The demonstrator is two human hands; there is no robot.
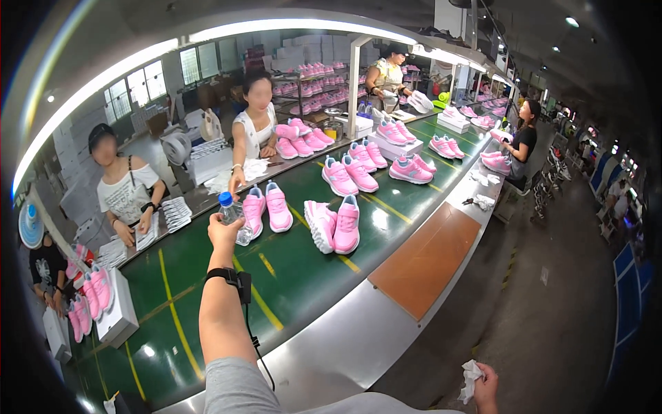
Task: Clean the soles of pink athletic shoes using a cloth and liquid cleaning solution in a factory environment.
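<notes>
My left arm stretches out over the green conveyor belt (276, 303), and my left hand (223, 232) is closed round a clear plastic bottle with a blue cap (225, 199). A co-worker's hand (236, 181) across the belt reaches to just beside the cap; whether it touches the bottle, I cannot tell. Right behind the bottle stands a pair of pink sneakers (278, 207) with white soles. Low at the right, away from the belt, my right hand (487, 386) grips a crumpled white cloth (472, 381).
More pink sneakers (347, 228) stand along the belt, some on white boxes (394, 146). A brown board (429, 259) lies on the metal ledge (324, 355) at my side. Co-workers sit or stand along both sides. A box with sneakers (118, 310) is at the left.
</notes>
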